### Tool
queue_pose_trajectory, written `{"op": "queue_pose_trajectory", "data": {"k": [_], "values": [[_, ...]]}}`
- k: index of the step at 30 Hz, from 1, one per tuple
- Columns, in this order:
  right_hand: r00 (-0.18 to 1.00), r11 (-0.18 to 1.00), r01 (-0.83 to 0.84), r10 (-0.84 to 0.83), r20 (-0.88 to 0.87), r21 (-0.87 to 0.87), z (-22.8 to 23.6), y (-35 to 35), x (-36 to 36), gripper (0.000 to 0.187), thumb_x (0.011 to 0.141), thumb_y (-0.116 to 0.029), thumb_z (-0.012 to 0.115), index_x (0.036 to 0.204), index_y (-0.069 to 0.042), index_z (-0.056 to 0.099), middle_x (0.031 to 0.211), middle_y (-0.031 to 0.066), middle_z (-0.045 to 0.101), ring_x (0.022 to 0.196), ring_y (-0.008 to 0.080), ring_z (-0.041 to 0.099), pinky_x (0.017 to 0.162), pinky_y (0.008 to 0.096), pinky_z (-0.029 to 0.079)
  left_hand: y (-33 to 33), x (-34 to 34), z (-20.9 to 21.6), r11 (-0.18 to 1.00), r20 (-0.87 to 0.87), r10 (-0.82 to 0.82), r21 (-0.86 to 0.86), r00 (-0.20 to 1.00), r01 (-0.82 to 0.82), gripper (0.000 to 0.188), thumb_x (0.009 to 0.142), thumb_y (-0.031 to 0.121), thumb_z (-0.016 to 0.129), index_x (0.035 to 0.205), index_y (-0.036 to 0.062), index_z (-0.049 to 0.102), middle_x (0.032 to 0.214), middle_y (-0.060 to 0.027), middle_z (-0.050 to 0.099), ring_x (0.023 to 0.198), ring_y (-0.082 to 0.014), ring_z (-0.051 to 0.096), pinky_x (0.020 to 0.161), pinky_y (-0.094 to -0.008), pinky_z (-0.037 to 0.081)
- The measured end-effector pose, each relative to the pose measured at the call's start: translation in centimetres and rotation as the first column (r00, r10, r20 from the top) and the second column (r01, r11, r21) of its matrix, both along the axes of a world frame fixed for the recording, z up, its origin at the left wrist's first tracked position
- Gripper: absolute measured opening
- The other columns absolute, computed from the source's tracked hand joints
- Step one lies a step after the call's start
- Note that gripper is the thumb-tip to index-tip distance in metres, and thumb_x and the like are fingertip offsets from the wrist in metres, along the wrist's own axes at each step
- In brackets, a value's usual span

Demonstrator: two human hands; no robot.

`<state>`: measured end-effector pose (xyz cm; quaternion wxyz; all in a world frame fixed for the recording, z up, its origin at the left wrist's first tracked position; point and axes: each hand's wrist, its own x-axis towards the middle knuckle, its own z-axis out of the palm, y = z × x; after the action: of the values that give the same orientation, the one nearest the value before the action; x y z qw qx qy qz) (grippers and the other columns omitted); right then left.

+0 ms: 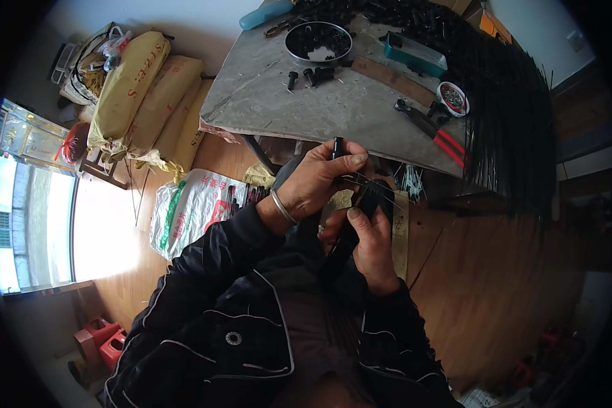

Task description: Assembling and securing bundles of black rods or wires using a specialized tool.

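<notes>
Left hand: our left hand (pixel 316 182) comes up from the lower left with the forearm angled toward the middle, a metal bangle (pixel 281 206) at the wrist, and its fingers closed around a small black cap piece (pixel 337 145) that sticks up above the thumb.

Right hand: our right hand (pixel 370 238) rises from below, just under the left one and touching it, with the fingers wrapped tight on a bundle of thin black rods (pixel 350 234), thumb pressed on the front.

Bundle: it runs from our lap up between both hands; a few thin strands fan out at the top (the exact joint with the cap is hidden by the thumb).

Surface: a grey slab (pixel 279 95) lies just beyond the hands, above them in the view.

On the surface: a round metal dish (pixel 318 41) of black parts, red-handled pliers (pixel 432 129), a small round tin (pixel 453 98), loose black caps (pixel 313 75).

Far right: a big sheaf of long black rods (pixel 510 115) hangs over the edge.

Floor, left: tan sacks (pixel 143 95) and a white printed bag (pixel 194 207).
</notes>
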<state>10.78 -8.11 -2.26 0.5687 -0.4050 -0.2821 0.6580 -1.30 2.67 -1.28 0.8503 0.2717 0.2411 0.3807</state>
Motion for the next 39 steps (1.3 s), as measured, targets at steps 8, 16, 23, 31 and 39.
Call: {"op": "queue_pose_trajectory", "data": {"k": [8, 16, 23, 31, 39], "values": [[1.0, 1.0, -0.022, 0.022, 0.019, -0.003, 0.4, 0.1, -0.2, 0.026, 0.098, -0.021, 0.052, 0.11, 0.001, 0.049, 0.085, 0.0144, 0.066, 0.069, 0.0214, 0.065, 0.07, 0.032, 0.054, 0.2, -0.2, -0.2, 1.0, -0.006, 0.007, 0.03, 1.0, -0.007, 0.012, 0.091, 0.008, 0.063, 0.102, 0.004, 0.061, 0.097, -0.0091, 0.066, 0.088, -0.0169, 0.063, 0.08, -0.0308, 0.053], [1.0, 1.0, -0.013, 0.013, -0.008, -0.014, 0.4, 0.2, -0.3, 0.026, 0.098, -0.021, 0.051, 0.112, 0.002, 0.048, 0.087, 0.0158, 0.066, 0.071, 0.0221, 0.065, 0.07, 0.0336, 0.054, 0.1, -0.3, 0.2, 0.995, -0.043, 0.032, 0.093, 0.999, -0.027, 0.011, 0.09, 0.008, 0.064, 0.1, 0.0035, 0.062, 0.096, -0.0085, 0.066, 0.087, -0.0148, 0.062, 0.079, -0.0286, 0.052], [0.999, 1.0, 0.024, -0.024, 0.021, -0.011, 0.0, 0.2, -1.0, 0.022, 0.098, -0.016, 0.051, 0.111, 0.001, 0.047, 0.083, 0.0117, 0.062, 0.067, 0.0184, 0.062, 0.067, 0.0314, 0.055, 0.1, -0.3, 0.9, 0.991, -0.094, 0.07, 0.116, 0.993, -0.059, 0.008, 0.089, 0.007, 0.066, 0.095, 0.003, 0.064, 0.091, -0.0078, 0.067, 0.082, -0.0132, 0.062, 0.076, -0.0261, 0.051], [0.966, 0.991, 0.096, -0.115, 0.23, 0.09, 0.4, 0.5, -1.5, 0.027, 0.097, -0.016, 0.054, 0.118, -0.002, 0.046, 0.08, 0.0085, 0.063, 0.065, 0.0151, 0.062, 0.059, 0.027, 0.053, 0.5, -1.0, 2.0, 0.988, -0.141, 0.034, 0.152, 0.989, -0.012, 0.006, 0.089, 0.006, 0.064, 0.091, 0.0007, 0.066, 0.089, -0.0082, 0.068, 0.08, -0.013, 0.063, 0.074, -0.0248, 0.05], [0.958, 0.986, 0.081, -0.118, 0.262, 0.148, 0.5, 0.6, -0.8, 0.017, 0.096, -0.012, 0.054, 0.108, 0.001, 0.054, 0.084, 0.0081, 0.065, 0.068, 0.0125, 0.061, 0.062, 0.0259, 0.053, 0.4, -0.9, 2.0, 0.987, -0.293, 0.113, 0.145, 0.949, -0.073, 0.018, 0.091, 0.014, 0.065, 0.1, -0.0014, 0.063, 0.082, -0.0042, 0.065, 0.068, -0.0091, 0.057, 0.063, -0.0226, 0.047]]}}
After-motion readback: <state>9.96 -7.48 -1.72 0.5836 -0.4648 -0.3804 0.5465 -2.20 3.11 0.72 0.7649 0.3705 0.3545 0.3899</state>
